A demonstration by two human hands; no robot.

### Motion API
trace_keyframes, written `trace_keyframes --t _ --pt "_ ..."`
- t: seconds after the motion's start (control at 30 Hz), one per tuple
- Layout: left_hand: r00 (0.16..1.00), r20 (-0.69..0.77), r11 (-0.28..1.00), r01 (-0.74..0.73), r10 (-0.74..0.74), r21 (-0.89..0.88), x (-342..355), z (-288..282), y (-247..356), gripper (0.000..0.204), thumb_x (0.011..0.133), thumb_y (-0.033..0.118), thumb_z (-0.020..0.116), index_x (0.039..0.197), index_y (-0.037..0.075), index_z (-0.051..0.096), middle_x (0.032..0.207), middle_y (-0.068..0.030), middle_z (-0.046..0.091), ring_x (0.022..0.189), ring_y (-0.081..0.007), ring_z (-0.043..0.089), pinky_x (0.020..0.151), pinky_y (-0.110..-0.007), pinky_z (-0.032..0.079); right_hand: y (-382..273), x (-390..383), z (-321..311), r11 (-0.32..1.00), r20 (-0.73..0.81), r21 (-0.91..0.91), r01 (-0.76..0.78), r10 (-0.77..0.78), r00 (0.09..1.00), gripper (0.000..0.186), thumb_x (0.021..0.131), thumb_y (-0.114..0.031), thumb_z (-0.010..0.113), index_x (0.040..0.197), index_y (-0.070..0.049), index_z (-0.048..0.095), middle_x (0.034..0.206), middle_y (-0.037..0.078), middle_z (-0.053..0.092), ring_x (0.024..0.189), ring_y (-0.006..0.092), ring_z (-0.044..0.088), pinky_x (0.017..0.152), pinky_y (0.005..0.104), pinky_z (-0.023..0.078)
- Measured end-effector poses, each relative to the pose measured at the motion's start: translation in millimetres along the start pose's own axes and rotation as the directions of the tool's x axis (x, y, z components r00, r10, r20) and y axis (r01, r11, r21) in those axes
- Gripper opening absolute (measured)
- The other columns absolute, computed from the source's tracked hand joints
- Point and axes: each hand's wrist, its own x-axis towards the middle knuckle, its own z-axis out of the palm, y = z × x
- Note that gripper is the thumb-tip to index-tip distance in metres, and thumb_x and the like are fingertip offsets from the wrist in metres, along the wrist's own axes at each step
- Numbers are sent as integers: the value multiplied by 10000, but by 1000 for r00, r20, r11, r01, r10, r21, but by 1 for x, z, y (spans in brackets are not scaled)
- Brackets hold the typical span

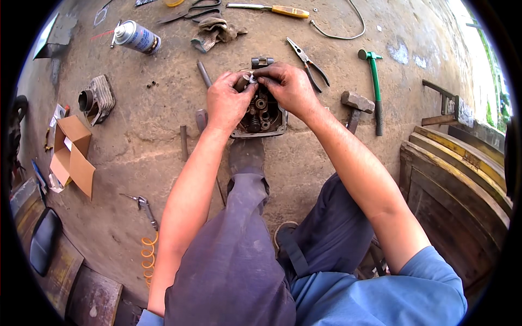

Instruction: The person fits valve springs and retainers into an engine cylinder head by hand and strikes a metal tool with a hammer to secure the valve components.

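Observation:
A greasy engine cylinder head [260,132] with a valve spring in its open cavity lies on the floor in front of my shoe. Above its far part both hands meet. My left hand [227,103] is closed around a small dark cylindrical part [242,83]. The blackened thumb and fingers of my right hand [291,87] pinch a small shiny metal piece [253,79] at that part's end. Whether the two pieces touch cannot be made out. Just beyond the hands is a dark metal cylinder [262,62].
Right of the hands lie pliers [304,60], a heavy hammer [357,102] and a green-handled hammer [374,81]. Further off are a chisel [272,7], gloves [215,32] and a spray can [137,37]. Leftward are an engine cylinder [100,99], an opened carton [72,146] and an air gun [144,206].

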Motion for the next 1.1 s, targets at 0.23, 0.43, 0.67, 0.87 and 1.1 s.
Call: trace_keyframes --t 0.23,0.43,0.67,0.87,1.1 --pt "1000 17 1000 -3 3 9 0 -2 -1 307 807 173 833 1091 66 793 1025 -110 740 932 -288 743 835 -371 589 1 -3 -1 986 14 -83 142 -142 990 237 862 -125 754 1093 -127 806 1024 124 757 981 355 719 862 437 578" --pt "999 31 1000 -7 6 18 1 -2 1 269 834 92 811 1094 30 788 1018 -93 735 905 -210 716 831 -325 566 4 -8 -6 941 43 -190 281 -278 960 297 858 -63 726 1139 -132 792 1108 107 742 1017 342 714 881 424 588" --pt "999 14 998 -34 35 -50 1 -1 -1 261 839 82 800 1095 31 789 1001 -89 733 880 -191 709 806 -319 567 -7 -12 -5 885 96 -349 309 -294 951 348 865 -84 678 1194 -141 777 1099 107 726 1035 355 692 905 438 579" --pt "999 36 1000 6 -7 11 1 -1 -1 265 840 101 821 1095 35 791 978 -84 734 882 -190 710 801 -320 564 -7 -8 -6 968 70 -146 206 -197 978 336 862 -94 701 1191 -97 767 1088 146 731 1024 382 697 906 455 576" --pt "997 6 996 -77 76 43 2 1 -8 279 836 122 842 1096 37 788 995 -98 739 905 -213 722 814 -320 562 -5 -5 -6 981 -14 -84 175 -177 984 276 874 -104 725 1146 -100 776 1082 152 731 1002 387 705 877 455 584"
